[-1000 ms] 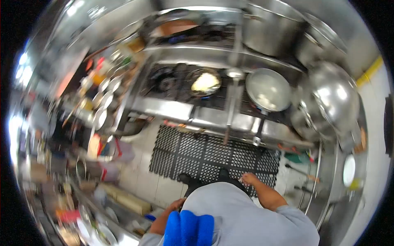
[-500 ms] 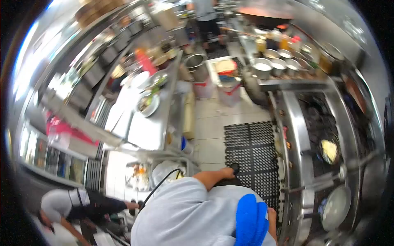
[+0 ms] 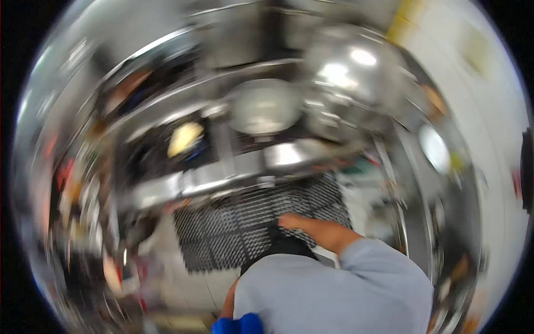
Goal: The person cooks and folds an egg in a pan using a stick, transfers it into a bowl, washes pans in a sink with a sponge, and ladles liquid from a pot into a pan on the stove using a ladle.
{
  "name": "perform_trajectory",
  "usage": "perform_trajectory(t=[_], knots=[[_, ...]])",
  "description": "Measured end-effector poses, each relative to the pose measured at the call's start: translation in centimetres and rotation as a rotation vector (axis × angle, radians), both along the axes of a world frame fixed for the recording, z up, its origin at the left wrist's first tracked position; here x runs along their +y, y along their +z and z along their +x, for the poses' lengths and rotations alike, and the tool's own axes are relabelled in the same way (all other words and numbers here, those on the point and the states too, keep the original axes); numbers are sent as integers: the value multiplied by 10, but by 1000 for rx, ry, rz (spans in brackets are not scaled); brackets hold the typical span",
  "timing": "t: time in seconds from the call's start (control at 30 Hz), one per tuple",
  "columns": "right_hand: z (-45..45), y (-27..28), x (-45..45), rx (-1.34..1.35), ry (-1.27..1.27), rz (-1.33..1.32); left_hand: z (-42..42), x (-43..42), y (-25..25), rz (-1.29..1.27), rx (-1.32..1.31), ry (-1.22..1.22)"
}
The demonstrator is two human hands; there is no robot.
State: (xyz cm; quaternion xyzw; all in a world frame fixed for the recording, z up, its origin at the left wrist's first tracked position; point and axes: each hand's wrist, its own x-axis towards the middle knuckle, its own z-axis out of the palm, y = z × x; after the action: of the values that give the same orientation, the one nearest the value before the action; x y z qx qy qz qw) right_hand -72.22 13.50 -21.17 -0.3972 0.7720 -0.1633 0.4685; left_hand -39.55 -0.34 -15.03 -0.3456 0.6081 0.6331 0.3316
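Note:
My right hand (image 3: pixel 289 221) hangs low in front of my body, seen from above against the black mat (image 3: pixel 222 234). Its fingers are too blurred to make out, and I see nothing in it. A dark shape, perhaps a shoe tip, shows beside it. Of my left arm only a strip of skin appears at the left edge of my grey shirt; the left hand itself is hidden. Blue cloth (image 3: pixel 239 324) rests by the shirt at the bottom. On the stove ahead, yellow food (image 3: pixel 186 139) sits in a dark pan, and a wide pale wok (image 3: pixel 266 106) stands beside it.
A steel stove front (image 3: pixel 222 177) runs across ahead of me. A large shiny rounded metal vessel or lid (image 3: pixel 356 67) stands at the back right. Further right are metal counters and a pale wall (image 3: pixel 473 100). Red and white items blur at the left.
The view has swung sharply right, from the aisle and prep counter to the stove. The blue cloth now appears at lower left instead of lower right. My right arm has come into clear view.

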Motion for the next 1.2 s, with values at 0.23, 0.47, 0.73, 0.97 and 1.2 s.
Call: perform_trajectory(t=[0.23, 0.47, 0.73, 0.97, 1.2], knots=[[75, 17, 201, 59, -583, -182, 20, -45, -13, -150, -109, -284], [277, 53, 433, 107, -1003, 228, 19, -36, -32, -104, -163, -378], [174, 259, 551, 1053, -1955, 73, 59, 25, -12, -68, -130, -161], [-13, 302, 671, 1126, -1606, -113, -145, 249, 128, 255, -14, -265], [-208, 319, 726, 1089, -1569, -349, -270, 529, 212, 705, -124, -555]])
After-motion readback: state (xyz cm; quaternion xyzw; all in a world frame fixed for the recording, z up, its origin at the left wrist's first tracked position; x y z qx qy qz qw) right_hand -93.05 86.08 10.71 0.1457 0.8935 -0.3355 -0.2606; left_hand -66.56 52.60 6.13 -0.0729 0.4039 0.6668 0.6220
